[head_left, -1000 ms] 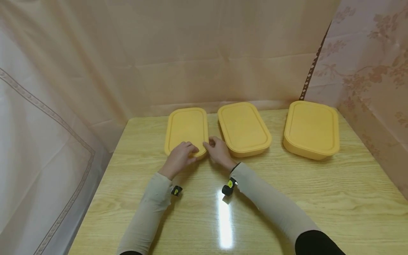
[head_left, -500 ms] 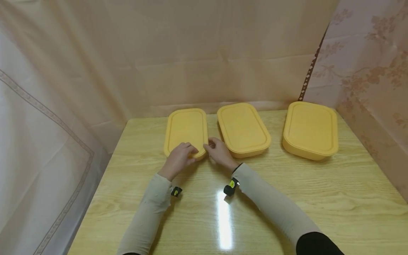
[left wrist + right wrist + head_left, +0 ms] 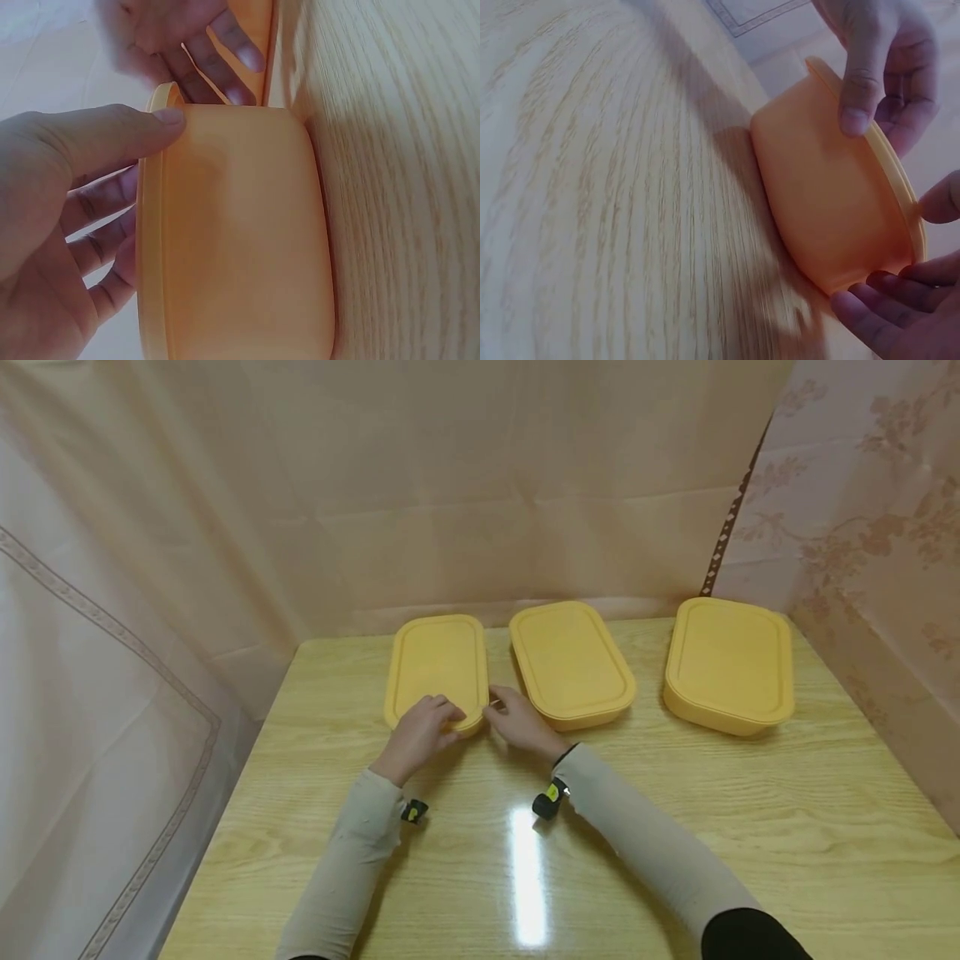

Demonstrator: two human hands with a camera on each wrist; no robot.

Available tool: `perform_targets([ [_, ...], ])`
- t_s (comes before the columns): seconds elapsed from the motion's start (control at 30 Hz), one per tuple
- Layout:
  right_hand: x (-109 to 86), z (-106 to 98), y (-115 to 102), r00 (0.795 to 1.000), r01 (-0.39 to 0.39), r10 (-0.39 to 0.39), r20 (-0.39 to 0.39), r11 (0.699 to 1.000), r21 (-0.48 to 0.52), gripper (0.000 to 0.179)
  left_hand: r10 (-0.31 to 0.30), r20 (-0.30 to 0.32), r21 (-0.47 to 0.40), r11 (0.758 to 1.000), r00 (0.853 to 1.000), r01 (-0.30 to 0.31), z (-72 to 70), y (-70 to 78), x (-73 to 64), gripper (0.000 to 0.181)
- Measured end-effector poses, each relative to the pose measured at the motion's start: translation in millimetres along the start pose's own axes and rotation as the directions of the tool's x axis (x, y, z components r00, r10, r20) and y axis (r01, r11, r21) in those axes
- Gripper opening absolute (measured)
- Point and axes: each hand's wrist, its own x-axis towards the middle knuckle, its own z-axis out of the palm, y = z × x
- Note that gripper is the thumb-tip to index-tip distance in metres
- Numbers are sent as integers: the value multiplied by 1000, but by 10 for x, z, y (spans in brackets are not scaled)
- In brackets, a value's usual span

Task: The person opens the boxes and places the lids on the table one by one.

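The leftmost yellow lidded lunch box (image 3: pixel 438 660) is between both hands in the head view. My left hand (image 3: pixel 422 735) grips its lid (image 3: pixel 152 247) at the front edge, thumb on the rim in front and fingers bent over the top. At the front right corner my right hand (image 3: pixel 521 722) pinches the same lid, thumb at the rim from above. Its fingers (image 3: pixel 892 300) lie against the box's side wall, just under the rim, in the right wrist view. The box body (image 3: pixel 247 225) stands on the table. What is inside stays hidden by the lid.
A second yellow lunch box (image 3: pixel 573 664) stands close to the right hand, and a third (image 3: pixel 729 664) is farther right. Both have lids on. The wooden table (image 3: pixel 465 877) meets a beige curtain (image 3: pixel 450 527) behind the boxes, with patterned cloth (image 3: pixel 885 568) at right.
My right hand has shifted slightly toward me and to the right, its thumb sliding along the lid's corner. The left hand and the boxes keep nearly the same places.
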Motion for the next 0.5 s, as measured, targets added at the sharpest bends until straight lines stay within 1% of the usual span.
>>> perform_targets([
  [0.13,5,-7,42,999,18,-20,43,999,37,54,-11,9,12,1000,1000,11,10,-3,1,23],
  [0.2,13,2,61,998,27,-29,49,998,49,59,-20,12,14,1000,1000,20,18,2,-1,23],
  [0.3,32,27,79,999,41,-42,24,999,29,62,-28,10,20,999,1000,27,33,17,-1,22],
  [0.5,79,116,109,995,85,-87,-42,995,-50,59,-10,-24,73,997,1000,12,53,60,5,25],
])
